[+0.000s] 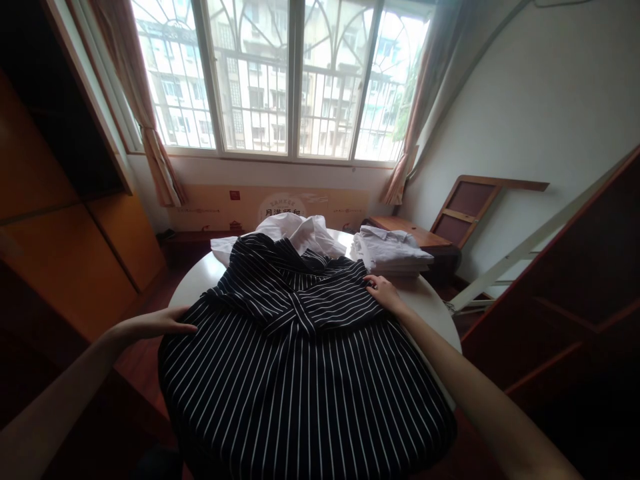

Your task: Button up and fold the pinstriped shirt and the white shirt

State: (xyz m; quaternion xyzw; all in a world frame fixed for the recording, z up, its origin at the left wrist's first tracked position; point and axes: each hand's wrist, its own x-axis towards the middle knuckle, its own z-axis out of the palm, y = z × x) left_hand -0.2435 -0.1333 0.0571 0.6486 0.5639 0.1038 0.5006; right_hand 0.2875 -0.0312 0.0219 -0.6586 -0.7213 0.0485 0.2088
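Note:
A black dress with white stripes lies spread over a round white table, its skirt hanging over the near edge. The bodice has a crossed front and a knot-like band at the waist. At the dress's left side, my left hand rests against the fabric, thumb stretched apart from the fingers; some fingertips are hard to see. My right hand has its bent fingers on the upper right edge of the bodice, seemingly pinching the cloth there.
Behind the dress lies a loose white garment. A stack of folded white clothes sits at the table's back right. Beyond are a wooden bench, a leaning folded chair, a printed box and a barred window.

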